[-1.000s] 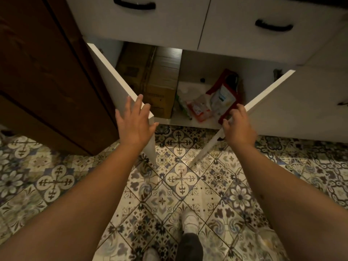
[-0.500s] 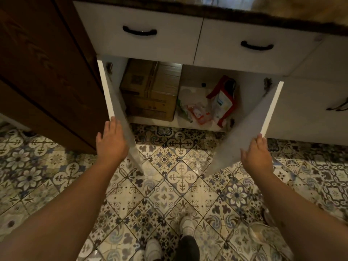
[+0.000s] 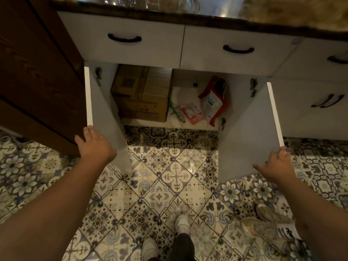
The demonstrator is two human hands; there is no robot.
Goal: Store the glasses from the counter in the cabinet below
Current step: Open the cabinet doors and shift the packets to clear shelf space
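Observation:
Several clear glasses (image 3: pixel 131 1) stand on the dark-edged counter (image 3: pixel 216 23) at the top of the head view, cut off by the frame. Below the drawers the cabinet (image 3: pixel 188 76) stands with both white doors swung wide. My left hand (image 3: pixel 94 146) rests against the lower corner of the left door (image 3: pixel 105 113), its fingers foreshortened. My right hand (image 3: pixel 275 164) holds the bottom corner of the right door (image 3: pixel 248 132), thumb on the inner face and fingers behind the edge. Neither hand holds a glass.
Inside the cabinet a cardboard box (image 3: pixel 141 93) fills the left half; loose packets (image 3: pixel 190 112) and a red-and-white bag (image 3: pixel 214 98) lie on the right. A dark wooden unit (image 3: pixel 37 72) flanks the left door. Pale objects (image 3: pixel 263 221) lie on the patterned floor near my feet (image 3: pixel 181 223).
Both doors have swung from half open to wide open as my hands spread apart. My view has risen, so the counter edge and glasses now show.

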